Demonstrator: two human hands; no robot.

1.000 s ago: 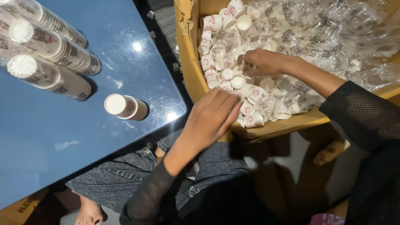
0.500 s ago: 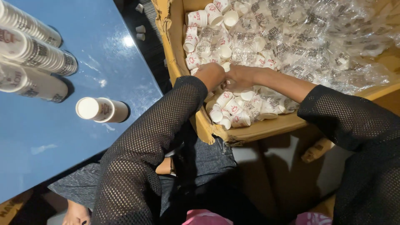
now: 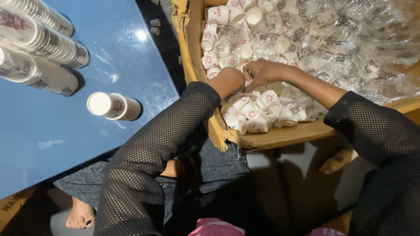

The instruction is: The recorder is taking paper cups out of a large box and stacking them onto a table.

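Note:
Both my hands are inside a large cardboard box (image 3: 190,52) full of small white paper cups (image 3: 251,111) with red print. My left hand (image 3: 231,81) reaches over the box's near-left wall, fingers buried among the cups. My right hand (image 3: 262,72) meets it from the right, fingers curled on something small among the cups; what it pinches is hidden. Crinkled clear plastic wrap (image 3: 345,43) covers the right part of the box.
A blue table (image 3: 52,126) lies to the left, bearing a short stack of cups (image 3: 113,106) and three tall stacks (image 3: 41,41) on their sides. Two loose cups (image 3: 154,26) sit on the dark floor. My knees and a bare foot (image 3: 81,214) show below.
My left hand moved from the box's front edge into the box to meet my right hand. The view shifted slightly, so the table stacks slid left.

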